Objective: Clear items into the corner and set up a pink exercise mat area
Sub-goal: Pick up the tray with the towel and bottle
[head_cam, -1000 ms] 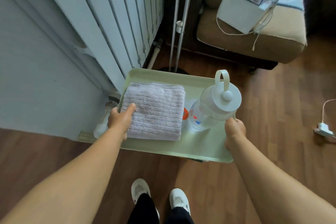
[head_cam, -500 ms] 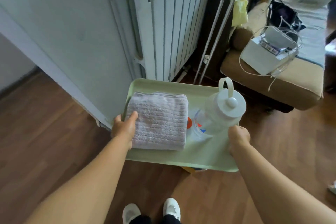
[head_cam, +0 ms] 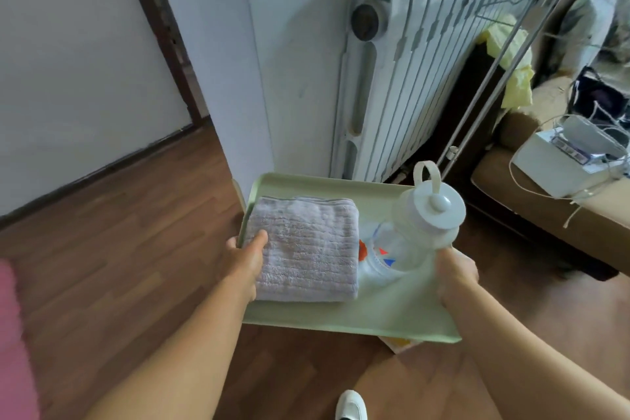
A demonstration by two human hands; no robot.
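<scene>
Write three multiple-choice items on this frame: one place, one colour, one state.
1. Where on the tray does the folded towel lie?
A. On its right half
B. On its left half
C. Off it, on the floor

2. What colour is the tray?
A. Pale green
B. Red
C. Black

3. What state is the bottle's lid in?
A. Off, lying on the towel
B. Off, held up in the right hand
C. On the bottle

Key:
1. B: the towel sits by the left hand, whose thumb rests on it.
2. A: the tray's rim and bare bottom are pale green.
3. C: the white lid with its loop handle caps the bottle, which stands near the right hand at the tray's right edge.
</scene>
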